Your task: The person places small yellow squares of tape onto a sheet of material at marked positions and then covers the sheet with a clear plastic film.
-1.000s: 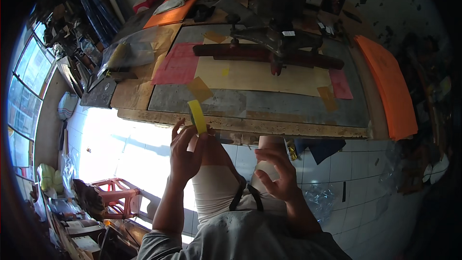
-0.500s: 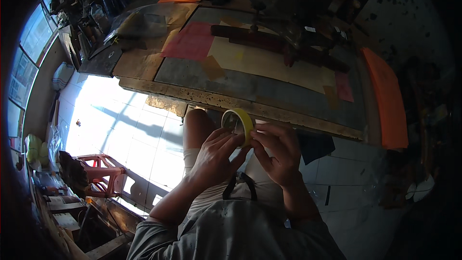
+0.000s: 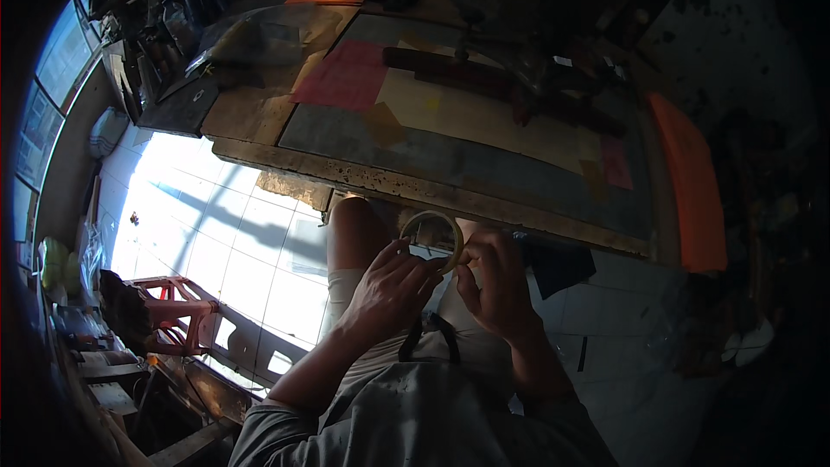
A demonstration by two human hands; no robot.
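Observation:
A roll of yellow tape (image 3: 457, 242) is held up over my lap, close to the near edge of the workbench. My left hand (image 3: 391, 290) is closed around the lower left part of the ring. On the other side, my right hand (image 3: 499, 290) has its fingers curled and pinched at the ring's outer right edge. Whether a loose end of tape lies between those fingertips is too dark to make out.
Ahead, the workbench (image 3: 346, 169) bears pink and cream sheets (image 3: 484, 117) and a dark clamp-like metal piece (image 3: 527, 78). An orange sheet (image 3: 692, 182) hangs at its right end. A reddish stool (image 3: 177, 316) stands on the tiled floor at left.
The roll has turned so its opening faces me more and sits slightly lower. The fingers of my right hand have curled in and shifted a little off the outer band.

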